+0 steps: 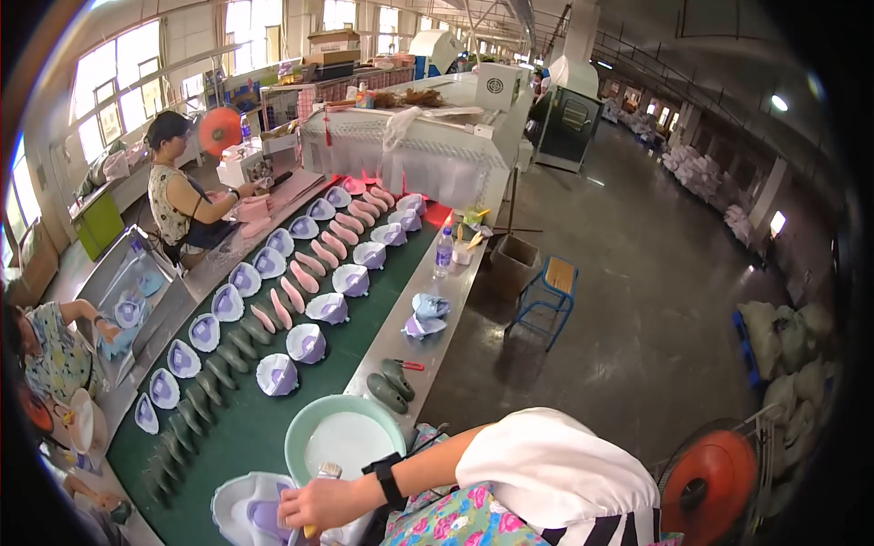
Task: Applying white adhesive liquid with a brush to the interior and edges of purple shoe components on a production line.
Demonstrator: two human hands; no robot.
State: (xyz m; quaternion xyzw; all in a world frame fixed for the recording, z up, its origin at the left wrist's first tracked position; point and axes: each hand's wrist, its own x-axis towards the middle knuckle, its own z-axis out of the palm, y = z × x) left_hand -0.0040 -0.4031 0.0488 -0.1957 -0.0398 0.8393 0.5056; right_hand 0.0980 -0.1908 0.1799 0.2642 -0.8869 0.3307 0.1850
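My right hand (319,503) comes in from the lower right, a black band on its wrist. Its fingers are closed round a brush (329,470), whose pale head shows above the hand and a yellow end below. Under and beside the fingers lies a white and lilac shoe upper (238,506), close to me on the green belt. Just beyond it stands a mint-green basin (299,428) with white contents. Dark green shoe lasts (391,387) lie right of the basin on the metal ledge. My left hand does not show.
The green conveyor belt (264,450) carries rows of lilac uppers (276,374), pink insole-shaped pieces (291,293) and dark lasts (196,400) toward a machine (410,146). A bottle (443,253) stands on the ledge. Two people work at left. A blue stool (551,291) and red fan (710,487) stand right.
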